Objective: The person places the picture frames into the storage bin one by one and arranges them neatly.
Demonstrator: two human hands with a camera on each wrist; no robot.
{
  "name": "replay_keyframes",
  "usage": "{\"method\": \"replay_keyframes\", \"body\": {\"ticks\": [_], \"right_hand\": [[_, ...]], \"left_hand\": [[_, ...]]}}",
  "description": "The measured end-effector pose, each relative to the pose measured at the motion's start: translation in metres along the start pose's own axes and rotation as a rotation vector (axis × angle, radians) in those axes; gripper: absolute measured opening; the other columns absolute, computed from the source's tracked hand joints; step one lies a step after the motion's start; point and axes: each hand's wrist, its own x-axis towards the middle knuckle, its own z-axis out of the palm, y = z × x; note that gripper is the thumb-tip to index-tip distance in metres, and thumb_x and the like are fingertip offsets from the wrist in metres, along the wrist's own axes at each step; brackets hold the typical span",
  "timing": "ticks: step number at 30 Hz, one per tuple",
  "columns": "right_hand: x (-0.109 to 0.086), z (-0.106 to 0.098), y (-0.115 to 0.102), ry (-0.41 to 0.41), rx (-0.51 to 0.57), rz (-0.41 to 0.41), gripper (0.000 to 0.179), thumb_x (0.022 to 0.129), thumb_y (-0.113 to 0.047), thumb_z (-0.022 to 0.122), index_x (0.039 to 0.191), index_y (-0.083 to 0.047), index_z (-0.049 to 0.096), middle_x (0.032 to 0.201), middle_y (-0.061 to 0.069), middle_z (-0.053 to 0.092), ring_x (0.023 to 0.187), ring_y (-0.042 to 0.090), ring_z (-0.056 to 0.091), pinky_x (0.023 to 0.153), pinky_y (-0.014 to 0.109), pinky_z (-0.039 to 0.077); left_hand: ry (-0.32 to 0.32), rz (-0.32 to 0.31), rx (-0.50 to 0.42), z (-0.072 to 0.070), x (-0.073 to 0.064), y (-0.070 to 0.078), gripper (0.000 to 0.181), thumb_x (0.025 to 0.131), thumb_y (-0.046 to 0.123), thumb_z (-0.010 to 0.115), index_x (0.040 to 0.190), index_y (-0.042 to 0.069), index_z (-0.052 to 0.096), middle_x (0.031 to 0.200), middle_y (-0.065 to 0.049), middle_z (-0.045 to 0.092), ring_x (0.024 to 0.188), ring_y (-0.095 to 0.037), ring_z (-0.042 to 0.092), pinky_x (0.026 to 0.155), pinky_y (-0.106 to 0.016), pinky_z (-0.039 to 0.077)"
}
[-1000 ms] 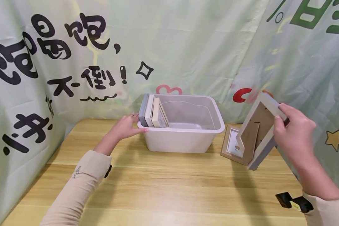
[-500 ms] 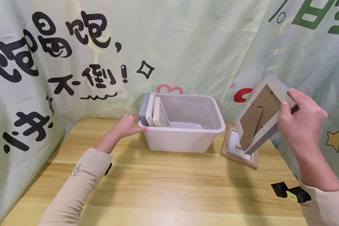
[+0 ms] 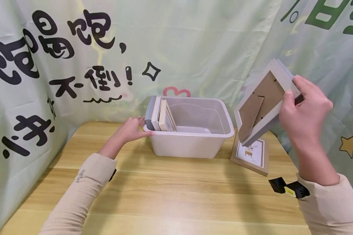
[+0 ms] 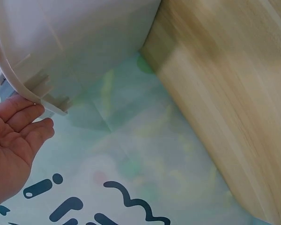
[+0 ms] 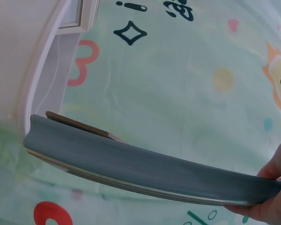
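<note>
My right hand [image 3: 307, 111] grips a grey picture frame [image 3: 277, 76] by its edge, raised at a tilt to the right of a pale plastic bin [image 3: 188, 145]. The frame's brown back and its stand face my view; in the right wrist view its blue-grey side edge [image 5: 131, 161] spans the picture. My left hand [image 3: 129, 130] holds the bin's left rim, thumb at the front corner and fingers at the side. Several picture frames [image 3: 161, 116] stand on edge inside the bin's left end. The left wrist view shows the fingers [image 4: 25, 117] curled at the rim [image 4: 14, 82].
Another picture frame [image 3: 248, 158], wood-coloured with a drawing, lies face up on the table right of the bin, partly under the raised frame. The wooden table [image 3: 164, 192] ends near a printed cloth backdrop [image 3: 200, 49] behind and at both sides.
My right hand has lifted the grey frame up and brought it slightly left, uncovering more of the frame lying on the table. The left hand stays at the bin's rim.
</note>
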Motion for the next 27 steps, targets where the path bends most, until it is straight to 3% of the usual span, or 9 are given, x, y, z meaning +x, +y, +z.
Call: {"method": "replay_keyframes", "body": {"ticks": [3, 4, 8, 14, 27], "right_hand": [[0.002, 0.007, -0.005, 0.019, 0.030, 0.000, 0.032, 0.087, -0.005, 0.050, 0.116, -0.007, 0.065, 0.119, 0.010, 0.064, 0.112, 0.022, 0.060, 0.081, 0.001, 0.035], [0.002, 0.010, -0.006, 0.027, 0.040, 0.004, 0.032, 0.087, -0.005, 0.049, 0.115, -0.007, 0.065, 0.118, 0.010, 0.065, 0.109, 0.016, 0.062, 0.079, 0.001, 0.036], [0.004, 0.020, -0.011, 0.053, 0.091, 0.012, 0.031, 0.086, -0.004, 0.050, 0.113, -0.006, 0.066, 0.116, 0.011, 0.066, 0.110, 0.010, 0.061, 0.089, 0.006, 0.040], [0.003, 0.038, -0.018, 0.077, 0.181, -0.029, 0.031, 0.085, -0.001, 0.050, 0.112, 0.003, 0.065, 0.114, 0.019, 0.065, 0.114, 0.022, 0.059, 0.102, 0.021, 0.041], [-0.016, 0.083, -0.006, 0.126, 0.265, 0.018, 0.031, 0.086, -0.003, 0.051, 0.113, 0.003, 0.064, 0.118, 0.018, 0.064, 0.116, 0.021, 0.058, 0.104, 0.024, 0.040]], "left_hand": [[0.000, -0.006, -0.018, 0.000, 0.000, 0.000, 0.069, 0.078, 0.049, 0.068, 0.125, -0.002, 0.056, 0.136, -0.024, 0.045, 0.128, -0.044, 0.041, 0.104, -0.053, 0.036], [0.000, -0.007, -0.020, 0.000, 0.000, -0.001, 0.069, 0.078, 0.048, 0.068, 0.125, -0.001, 0.056, 0.137, -0.024, 0.045, 0.128, -0.044, 0.040, 0.105, -0.053, 0.036], [0.002, -0.013, -0.031, 0.001, 0.000, -0.002, 0.068, 0.079, 0.048, 0.068, 0.126, -0.001, 0.056, 0.137, -0.023, 0.044, 0.129, -0.044, 0.039, 0.105, -0.053, 0.035], [0.003, -0.021, -0.044, 0.000, -0.002, -0.002, 0.068, 0.079, 0.047, 0.067, 0.126, -0.001, 0.055, 0.138, -0.023, 0.044, 0.129, -0.044, 0.038, 0.106, -0.053, 0.034], [0.023, -0.016, -0.043, 0.005, -0.001, -0.004, 0.067, 0.080, 0.047, 0.067, 0.125, -0.001, 0.056, 0.137, -0.024, 0.045, 0.129, -0.043, 0.039, 0.106, -0.052, 0.034]]}}
